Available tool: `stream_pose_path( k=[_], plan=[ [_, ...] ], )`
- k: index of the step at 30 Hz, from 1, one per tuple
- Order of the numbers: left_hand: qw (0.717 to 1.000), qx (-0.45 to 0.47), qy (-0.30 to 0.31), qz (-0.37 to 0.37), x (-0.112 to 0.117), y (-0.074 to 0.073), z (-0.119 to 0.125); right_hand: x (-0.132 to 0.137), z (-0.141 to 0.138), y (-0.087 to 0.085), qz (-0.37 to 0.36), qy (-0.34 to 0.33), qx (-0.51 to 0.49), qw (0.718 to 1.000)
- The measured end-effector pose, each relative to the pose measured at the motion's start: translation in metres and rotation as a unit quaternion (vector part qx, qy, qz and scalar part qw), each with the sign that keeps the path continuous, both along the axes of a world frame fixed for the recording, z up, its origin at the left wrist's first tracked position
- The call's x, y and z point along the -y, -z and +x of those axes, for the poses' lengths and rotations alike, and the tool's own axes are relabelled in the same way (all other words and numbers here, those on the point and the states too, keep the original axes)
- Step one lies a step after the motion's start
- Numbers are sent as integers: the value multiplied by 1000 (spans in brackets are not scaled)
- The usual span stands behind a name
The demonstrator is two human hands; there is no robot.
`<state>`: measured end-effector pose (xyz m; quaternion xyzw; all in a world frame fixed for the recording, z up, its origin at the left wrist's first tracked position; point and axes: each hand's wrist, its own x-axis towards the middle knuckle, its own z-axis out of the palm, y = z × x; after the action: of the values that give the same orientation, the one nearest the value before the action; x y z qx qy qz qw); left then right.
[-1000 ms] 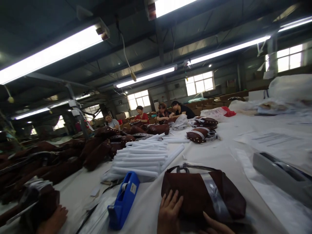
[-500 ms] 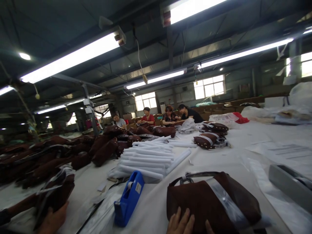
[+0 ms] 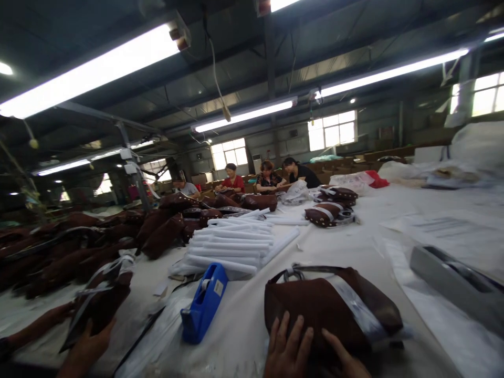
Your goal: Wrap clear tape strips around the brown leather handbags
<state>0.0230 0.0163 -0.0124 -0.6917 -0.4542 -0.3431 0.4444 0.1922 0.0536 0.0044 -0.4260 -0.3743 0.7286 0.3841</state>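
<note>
A dark brown handbag (image 3: 307,296) lies on the white table in front of me, its strap at the far edge and a clear plastic-like band around its right part. My left hand (image 3: 287,344) rests flat on the bag's near side, fingers spread. At the bottom edge, my right hand (image 3: 344,357) shows mainly one stretched finger touching the bag; its other fingers are hidden or out of view. Left of the bag stands a blue tape dispenser (image 3: 205,304). On the right is a grey tape dispenser (image 3: 452,283).
At left, a co-worker's hands (image 3: 92,341) hold another brown bag (image 3: 104,299). White rolled tubes (image 3: 228,247) are piled beyond the blue dispenser. Many brown bags (image 3: 163,233) are heaped at left, and more bags (image 3: 325,212) lie farther back. Several people (image 3: 232,181) sit across the table.
The view has shifted slightly, and more of both my hands shows on the bag. The co-worker's bag at left appears higher and farther right in the view.
</note>
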Motion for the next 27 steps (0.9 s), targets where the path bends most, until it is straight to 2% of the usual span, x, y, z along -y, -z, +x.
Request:
stream_pose_path(
  k=[3,5,7,8,10,11,13,15,16,17,18,20,23,27],
  plan=[
    [996,2,6,-92,11,-16,-4,14,-2,-14,-48,28,-101,993],
    [989,-1,15,-150,13,-23,-9,21,5,-27,-64,-10,-145,987],
    [983,3,29,-179,10,-25,-14,21,23,-38,-46,-80,-97,991],
    [981,10,32,-189,8,-24,-15,19,36,-42,-8,-113,-43,993],
    [979,31,36,-197,5,-20,-16,12,74,-48,136,-128,119,975],
    [978,40,36,-200,5,-17,-15,6,97,-50,228,-104,217,943],
    [978,51,39,-200,7,-13,-14,-10,147,-49,390,-11,403,828],
    [977,54,44,-199,9,-10,-12,-31,194,-44,455,58,532,712],
    [977,56,46,-200,10,-10,-11,-42,215,-39,471,72,574,667],
    [976,60,46,-203,10,-9,-10,-52,231,-33,478,76,606,632],
    [976,64,47,-205,10,-9,-10,-62,245,-26,480,72,627,609],
    [974,71,48,-208,9,-10,-10,-77,261,-14,478,53,648,590],
    [974,68,49,-211,8,-10,-10,-92,267,-5,477,34,644,597],
    [974,68,45,-209,8,-9,-11,-103,258,-17,489,56,628,602]
  ],
)
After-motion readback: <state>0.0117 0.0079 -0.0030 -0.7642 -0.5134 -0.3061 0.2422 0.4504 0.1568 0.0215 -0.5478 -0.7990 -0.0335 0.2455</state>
